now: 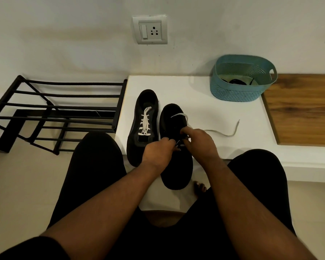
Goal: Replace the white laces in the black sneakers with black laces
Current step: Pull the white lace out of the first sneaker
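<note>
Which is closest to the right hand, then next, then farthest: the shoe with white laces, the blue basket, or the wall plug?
From the right hand:
1. Shoe with white laces, just to its left.
2. Blue basket, beyond, on the white platform's right.
3. Wall plug, up on the wall.

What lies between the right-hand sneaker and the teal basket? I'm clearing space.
Head view: a loose white lace end trails across the white platform; otherwise bare.

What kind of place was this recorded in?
Probably a home entryway or shoe corner: a black shoe rack by the wall, a wall socket, and a teal basket on a low white platform.
</note>
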{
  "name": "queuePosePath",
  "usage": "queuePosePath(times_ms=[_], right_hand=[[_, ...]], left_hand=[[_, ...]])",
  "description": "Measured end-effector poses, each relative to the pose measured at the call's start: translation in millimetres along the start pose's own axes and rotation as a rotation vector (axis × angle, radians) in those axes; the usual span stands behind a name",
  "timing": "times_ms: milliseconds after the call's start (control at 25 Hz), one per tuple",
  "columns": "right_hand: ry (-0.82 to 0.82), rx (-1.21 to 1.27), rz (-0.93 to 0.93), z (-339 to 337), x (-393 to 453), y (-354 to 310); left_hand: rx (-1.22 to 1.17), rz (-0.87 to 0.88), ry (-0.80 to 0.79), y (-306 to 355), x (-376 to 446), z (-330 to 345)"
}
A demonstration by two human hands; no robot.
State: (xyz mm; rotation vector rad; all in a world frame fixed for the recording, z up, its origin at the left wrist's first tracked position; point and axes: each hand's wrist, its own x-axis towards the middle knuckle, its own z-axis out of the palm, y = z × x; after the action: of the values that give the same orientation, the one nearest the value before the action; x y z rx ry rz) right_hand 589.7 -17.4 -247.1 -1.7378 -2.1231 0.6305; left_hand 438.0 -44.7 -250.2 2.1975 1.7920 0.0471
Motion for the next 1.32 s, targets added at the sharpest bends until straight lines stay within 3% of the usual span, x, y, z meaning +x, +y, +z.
queuePosePath(times_ms=[160, 240, 320, 400, 440, 640, 800, 920, 1040, 1120, 1160, 1320], right_hand=[[0.048, 0.196, 0.099, -1.6, -3.6, -0.6], [0.132, 0.325, 0.174, -3.9, -4.0, 2.8], [0.168, 0.412, 0.211, -6.1, -2.0, 5.4], [0.159, 0.404, 0.202, -5.1, -1.7, 3.5], [0.147, 0.382, 0.194, -3.6, -2.1, 1.7], [0.089, 0.327, 0.204, 3.2, -1.8, -1.7], [0.092, 0.313, 0.196, 2.5, -2.7, -0.7], [0.141, 0.308, 0.179, 3.9, -3.2, 0.2], [0.238, 0.346, 0.181, 3.9, -1.5, 2.6], [0.233, 0.348, 0.159, 4.1, -1.9, 1.5], [0.212, 0.337, 0.149, 5.4, -1.8, 0.5], [0.116, 0.328, 0.136, 7.4, -1.0, -2.6]], left_hand=[[-0.058, 0.007, 0.053, 0.6, 4.8, -2.3], [-0.281, 0.078, 0.255, -10.2, -3.2, 6.8], [-0.612, -0.001, 0.449, -14.9, -9.4, 10.9], [-0.840, -0.130, 0.462, -12.7, -11.9, 9.3], [-0.846, -0.150, 0.440, -9.5, -12.1, 7.3], [-0.186, 0.037, 0.167, -1.7, -5.8, 2.1], [0.103, 0.156, 0.120, -2.4, -2.7, 4.3], [-0.050, 0.177, 0.249, -8.7, -8.1, 17.0], [-0.579, -0.149, 0.526, -1.2, -14.1, 20.7], [-0.761, -0.311, 0.588, 4.4, -17.1, 16.3], [-0.705, -0.281, 0.569, 4.4, -17.0, 14.0], [-0.076, 0.085, 0.314, -2.5, -1.3, 10.3]])
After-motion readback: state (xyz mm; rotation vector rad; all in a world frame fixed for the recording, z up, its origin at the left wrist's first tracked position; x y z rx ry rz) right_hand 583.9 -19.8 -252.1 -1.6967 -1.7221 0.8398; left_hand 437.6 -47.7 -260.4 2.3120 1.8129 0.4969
